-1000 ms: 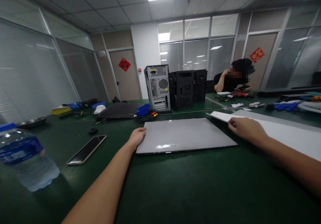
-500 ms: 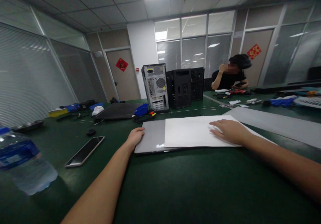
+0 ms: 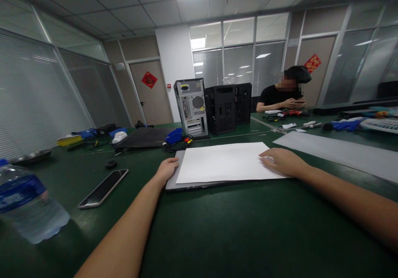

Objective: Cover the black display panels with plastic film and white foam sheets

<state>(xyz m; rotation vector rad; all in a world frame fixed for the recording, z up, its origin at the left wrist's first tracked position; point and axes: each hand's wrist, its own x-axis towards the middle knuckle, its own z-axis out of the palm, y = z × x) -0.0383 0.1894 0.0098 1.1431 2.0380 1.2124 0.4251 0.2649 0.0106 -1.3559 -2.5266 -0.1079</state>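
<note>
A closed grey laptop (image 3: 174,177) lies on the green table (image 3: 236,228) in front of me. A white sheet (image 3: 220,162) covers nearly all of its lid. My left hand (image 3: 167,170) rests against the laptop's left edge with fingers curled. My right hand (image 3: 281,162) lies flat on the right part of the white sheet, fingers stretched out.
A phone (image 3: 104,187) and a water bottle (image 3: 26,205) sit at the left. A grey sheet (image 3: 336,151) lies to the right. Computer towers (image 3: 214,108), a dark laptop (image 3: 143,137) and tools stand further back. Another person (image 3: 284,95) sits at the far side.
My right hand has slid the white sheet leftwards from the right side of the table onto the laptop lid, until it covers most of it. My left hand stayed at the laptop's edge.
</note>
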